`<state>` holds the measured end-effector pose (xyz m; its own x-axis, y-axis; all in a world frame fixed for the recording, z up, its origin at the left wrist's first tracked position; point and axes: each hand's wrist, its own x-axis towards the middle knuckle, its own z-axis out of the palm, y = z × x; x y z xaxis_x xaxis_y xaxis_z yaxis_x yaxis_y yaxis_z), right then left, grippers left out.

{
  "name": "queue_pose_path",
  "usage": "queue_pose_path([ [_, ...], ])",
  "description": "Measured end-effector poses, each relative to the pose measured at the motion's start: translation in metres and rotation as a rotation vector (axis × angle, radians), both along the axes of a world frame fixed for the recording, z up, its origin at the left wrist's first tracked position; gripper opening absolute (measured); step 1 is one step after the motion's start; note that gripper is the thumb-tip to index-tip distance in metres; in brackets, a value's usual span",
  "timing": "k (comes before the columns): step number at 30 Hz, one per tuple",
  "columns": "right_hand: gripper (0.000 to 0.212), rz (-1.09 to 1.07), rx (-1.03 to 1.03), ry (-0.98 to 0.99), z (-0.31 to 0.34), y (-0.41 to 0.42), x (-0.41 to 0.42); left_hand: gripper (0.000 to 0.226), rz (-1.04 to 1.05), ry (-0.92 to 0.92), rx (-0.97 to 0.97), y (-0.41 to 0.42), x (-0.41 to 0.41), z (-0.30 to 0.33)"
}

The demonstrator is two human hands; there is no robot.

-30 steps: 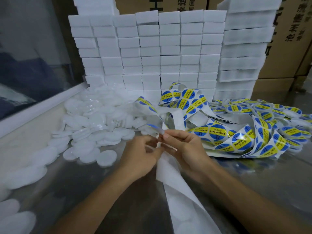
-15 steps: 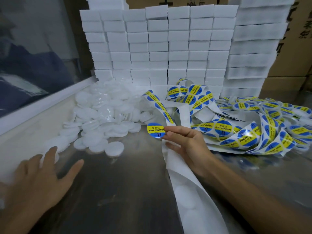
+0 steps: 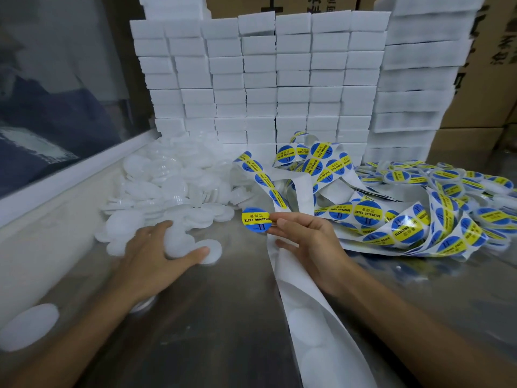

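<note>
- Since half a second before, the left hand (image 3: 155, 254) had travelled from the bare desk (image 3: 212, 326) at the near left up to the near edge of the disc pile (image 3: 173, 186); the right hand (image 3: 307, 247) had kept its place.
- Nearest, the peeled backing strip (image 3: 310, 326) ran from the bottom edge up under the right hand.
- Left fingers (image 3: 163, 226) and thumb curled round one white disc (image 3: 179, 242) lying on the desk.
- Right fingers (image 3: 284, 218) were clamped on the round blue-and-yellow sticker (image 3: 255, 219) at its right edge, holding it off the desk, just right of the pile.
- Beyond lay tangled label strip (image 3: 391, 219), then stacked foam blocks (image 3: 279, 79) and cardboard boxes (image 3: 492, 88).
</note>
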<state>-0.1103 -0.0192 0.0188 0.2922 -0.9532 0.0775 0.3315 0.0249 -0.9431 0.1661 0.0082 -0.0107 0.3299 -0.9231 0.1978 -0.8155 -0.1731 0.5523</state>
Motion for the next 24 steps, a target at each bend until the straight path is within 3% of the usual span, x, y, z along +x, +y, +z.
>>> queue_pose_path([
  [3,0.015,-0.004,-0.001,0.015,-0.001,-0.001,0.000,0.114,-0.038,-0.085,0.040,-0.020,-0.017,0.000],
  [8,0.016,-0.006,0.001,0.004,-0.002,-0.002,-0.002,0.089,0.005,-0.239,0.016,-0.046,-0.039,0.002],
  [11,0.016,-0.012,0.010,-0.019,-0.002,-0.003,-0.003,0.059,0.093,-0.416,-0.154,-0.054,-0.051,0.003],
  [14,0.015,-0.035,0.018,-0.011,-0.004,-0.005,-0.004,0.034,0.013,-0.606,-0.402,-0.055,-0.066,0.003],
  [16,0.011,-0.062,0.008,0.015,-0.004,-0.007,-0.004,0.035,-0.061,-0.698,-0.336,-0.055,-0.075,0.001],
  [19,0.017,-0.113,-0.014,0.038,-0.006,-0.008,-0.004,0.041,-0.100,-0.665,-0.175,-0.058,-0.077,-0.001],
  [24,0.019,-0.134,-0.033,0.040,-0.007,-0.009,-0.005,0.033,-0.166,-0.542,-0.162,-0.055,-0.074,-0.001],
])
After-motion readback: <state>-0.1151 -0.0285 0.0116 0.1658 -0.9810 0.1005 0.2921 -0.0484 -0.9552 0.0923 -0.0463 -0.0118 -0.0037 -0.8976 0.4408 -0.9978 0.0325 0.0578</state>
